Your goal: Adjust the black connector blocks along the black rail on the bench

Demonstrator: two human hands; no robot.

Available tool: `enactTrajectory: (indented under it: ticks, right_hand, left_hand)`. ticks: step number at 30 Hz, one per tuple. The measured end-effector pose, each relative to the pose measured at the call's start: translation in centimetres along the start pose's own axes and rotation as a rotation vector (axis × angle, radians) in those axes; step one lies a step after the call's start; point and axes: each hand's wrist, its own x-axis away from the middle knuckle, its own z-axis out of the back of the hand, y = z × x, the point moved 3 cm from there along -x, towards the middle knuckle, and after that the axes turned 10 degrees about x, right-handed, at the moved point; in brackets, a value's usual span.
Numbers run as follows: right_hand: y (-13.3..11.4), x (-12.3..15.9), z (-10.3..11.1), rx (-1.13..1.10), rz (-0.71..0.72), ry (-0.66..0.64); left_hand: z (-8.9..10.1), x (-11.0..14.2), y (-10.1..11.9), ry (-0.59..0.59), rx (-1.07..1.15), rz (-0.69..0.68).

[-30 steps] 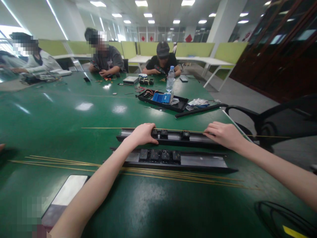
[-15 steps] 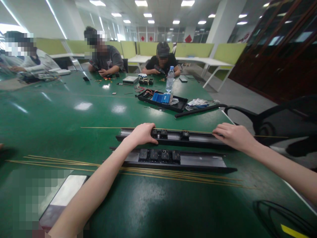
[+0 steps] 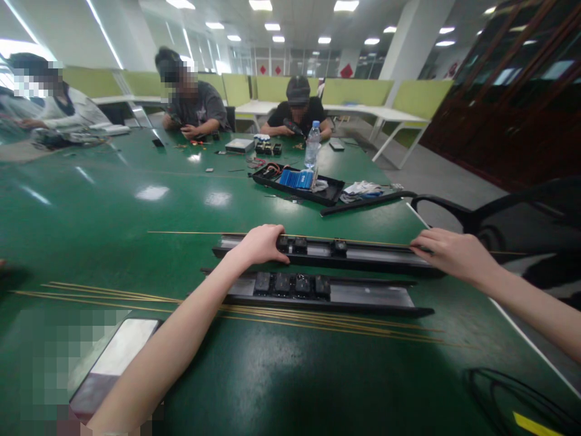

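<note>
My left hand (image 3: 263, 244) is wrapped over the far black channel (image 3: 385, 261), its thumb on the near wall beside small black blocks (image 3: 300, 244). A thin brass-coloured rod (image 3: 195, 232) runs along that channel's far edge and passes by my left fingers. Toward the channel's right end, my right hand (image 3: 454, 251) pinches the rod between thumb and fingertips. Nearer me lies a second black channel (image 3: 372, 295) with a row of several black blocks (image 3: 284, 284) in its pale bed. Several more brass-coloured rods (image 3: 318, 319) rest along its front, partly hidden by my left forearm.
Beyond the channels sits a black tray (image 3: 327, 192) with a blue part, a water bottle (image 3: 312, 145) and a long black strip (image 3: 363, 204). A phone (image 3: 122, 351) lies by my left forearm, black cable (image 3: 499, 393) at lower right. Three people sit across the green table.
My right hand has slid to the right along the rod, past its earlier place. The left hand, both channels and the rod itself look nearly unmoved.
</note>
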Motion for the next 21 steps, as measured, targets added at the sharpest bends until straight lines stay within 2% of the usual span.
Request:
enactTrajectory:
  ticks: [21]
  right_hand:
    - [3.0, 2.4, -1.6, -0.078, -0.092, -0.183]
  left_hand:
    - [-0.1, -0.2, -0.3, 0.006, 0.006, -0.013]
